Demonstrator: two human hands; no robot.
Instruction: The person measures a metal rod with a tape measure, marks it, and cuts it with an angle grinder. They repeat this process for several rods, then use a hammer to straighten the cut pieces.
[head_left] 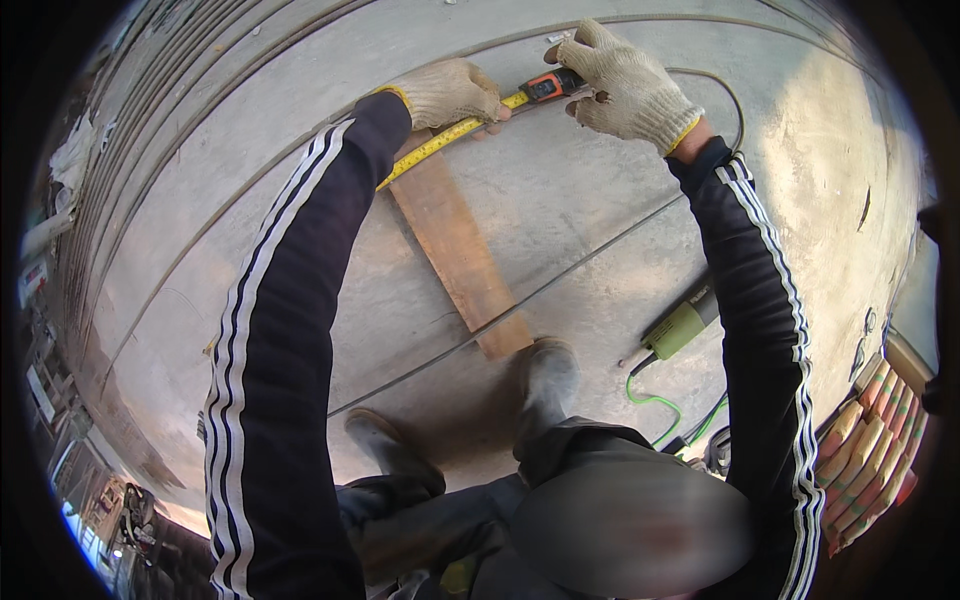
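Note:
My left hand [450,100], in a cream knitted glove, has its fingers closed on the yellow blade [430,150] of a tape measure, near a long steel rod. My right hand [625,90], gloved the same way with bare fingertips, grips the black and orange tape case [550,86] at the top centre. The blade runs diagonally down to the left, across the upper end of a flat rusty-brown plank [450,260] lying on the concrete floor [580,200]. Part of the blade is hidden behind my left forearm.
Long steel rods [175,70] line the upper left; another rod [570,272] crosses the plank. A green power tool [680,325] with a cord lies beside my right forearm. My boots [548,385] are below the plank. Beige and red stacked bundles [865,460] sit at the lower right.

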